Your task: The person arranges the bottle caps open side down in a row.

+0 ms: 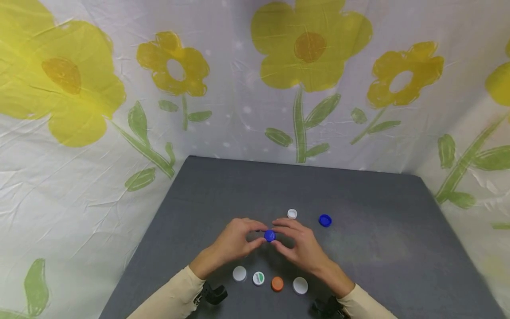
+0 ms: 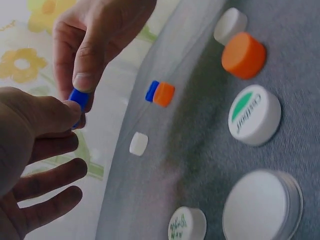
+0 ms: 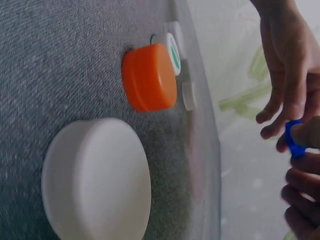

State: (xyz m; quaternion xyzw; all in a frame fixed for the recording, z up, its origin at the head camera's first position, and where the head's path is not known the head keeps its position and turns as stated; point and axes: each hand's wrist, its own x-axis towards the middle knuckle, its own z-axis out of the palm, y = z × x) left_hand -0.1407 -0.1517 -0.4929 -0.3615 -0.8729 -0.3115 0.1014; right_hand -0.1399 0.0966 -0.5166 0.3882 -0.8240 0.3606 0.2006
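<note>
A small blue bottle cap [image 1: 269, 235] is held up above the dark table, between both hands. My left hand [image 1: 234, 239] pinches it from the left with thumb and forefinger; in the left wrist view its other fingers [image 2: 55, 175] spread apart. From the right, my right hand [image 1: 302, 249] pinches the same blue cap [image 2: 79, 98] with its thumb and fingers. The right wrist view shows the blue cap [image 3: 294, 138] partly covered by fingertips.
Nearest me lie a white cap [image 1: 239, 274], a white cap with a green mark [image 1: 258, 278], an orange cap [image 1: 277, 284] and a larger white lid [image 1: 300, 285]. Beyond the hands are a white cap [image 1: 292, 214] and an upturned blue cap [image 1: 325, 220]. A flowered curtain [image 1: 239, 110] surrounds the table.
</note>
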